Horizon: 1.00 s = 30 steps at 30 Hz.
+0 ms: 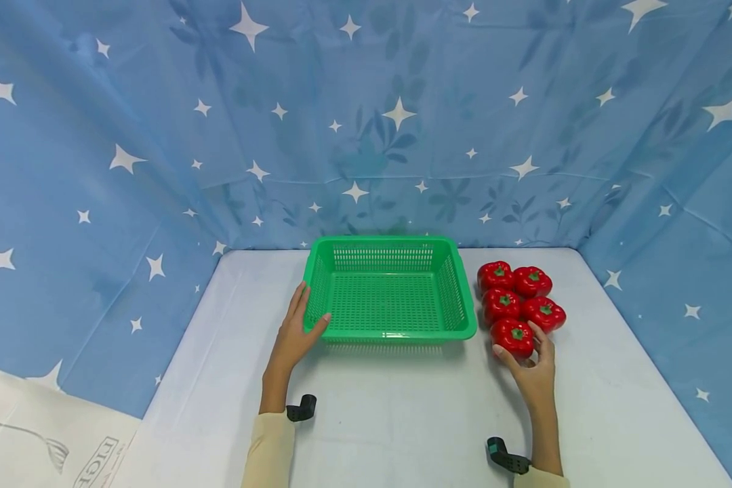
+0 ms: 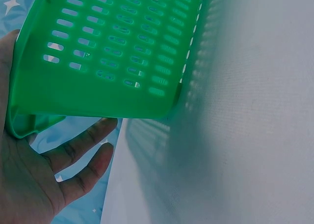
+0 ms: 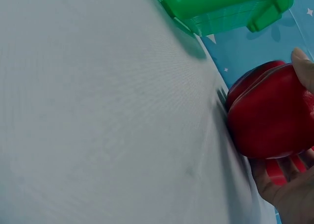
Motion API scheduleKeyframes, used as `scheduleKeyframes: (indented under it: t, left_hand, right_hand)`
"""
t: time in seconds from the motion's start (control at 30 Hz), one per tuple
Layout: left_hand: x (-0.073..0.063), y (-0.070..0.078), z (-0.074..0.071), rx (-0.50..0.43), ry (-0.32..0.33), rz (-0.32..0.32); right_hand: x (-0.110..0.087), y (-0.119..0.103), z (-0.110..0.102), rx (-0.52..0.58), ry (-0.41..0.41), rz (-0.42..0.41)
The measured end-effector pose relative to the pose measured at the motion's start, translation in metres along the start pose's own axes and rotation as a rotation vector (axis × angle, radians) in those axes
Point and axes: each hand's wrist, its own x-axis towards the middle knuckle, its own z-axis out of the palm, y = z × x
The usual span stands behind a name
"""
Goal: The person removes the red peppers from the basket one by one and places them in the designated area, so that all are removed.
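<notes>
A green plastic basket [image 1: 384,335] with slotted walls stands on the white table, with nothing in it. My left hand [image 1: 295,335] rests at its front left corner, thumb over the front rim and fingers stretched along the left side. In the left wrist view, two straight fingers [image 2: 81,175] extend below the basket's rim. To the basket's right, my right hand [image 1: 533,369] grips the nearest red bell pepper [image 1: 512,337], thumb on its left and fingers on its right. The right wrist view shows this pepper [image 3: 270,116] between thumb and fingers, close to the table surface.
Several more red bell peppers [image 1: 501,305] sit close together just behind the gripped one. Blue star-patterned cloth [image 1: 372,122] rises behind the table [image 1: 396,420] and along both sides. Printed pale fabric [image 1: 43,434] lies at the lower left.
</notes>
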Motion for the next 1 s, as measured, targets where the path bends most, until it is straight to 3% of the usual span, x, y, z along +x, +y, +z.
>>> scheduleKeyframes:
  t: [0.37, 0.87, 1.0]
  left_hand:
    - [0.0, 0.0, 0.001, 0.001, 0.01, 0.01]
    - [0.0, 0.002, 0.002, -0.005, 0.005, 0.023]
    - [0.0, 0.001, 0.001, 0.007, 0.012, 0.027]
  right_hand:
    - [-0.005, -0.007, -0.004, -0.02, 0.006, 0.007]
    - [-0.009, -0.007, -0.007, -0.024, 0.084, -0.017]
    - [-0.011, -0.01, -0.007, -0.031, 0.138, -0.03]
